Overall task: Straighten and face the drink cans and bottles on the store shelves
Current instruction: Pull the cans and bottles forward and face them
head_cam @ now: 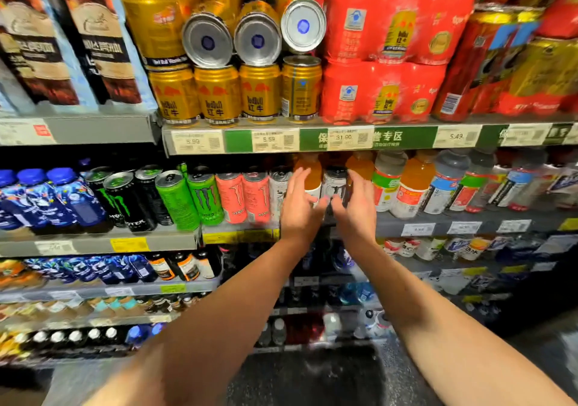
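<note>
1. Head view, frame centre: both arms reach to the middle shelf [438, 222]. The left hand [301, 200] and right hand [355, 202] flank a white can [334, 183] that stands upright at the shelf's front.
2. Left hand: fingers spread and fairly straight, tips near the can's left side; contact is blurred, so I cannot tell if it grips.
3. Right hand: fingers loosely bent at the can's right side; grip unclear too.
4. Left of the hands stand pink cans [244, 196], green cans [190, 197] and black cans [125, 199], some tilted.
5. Behind the white can, an orange bottle [309, 168].
6. Upper centre: gold cans [219, 93], three more lying on top with their bases outward.
</note>
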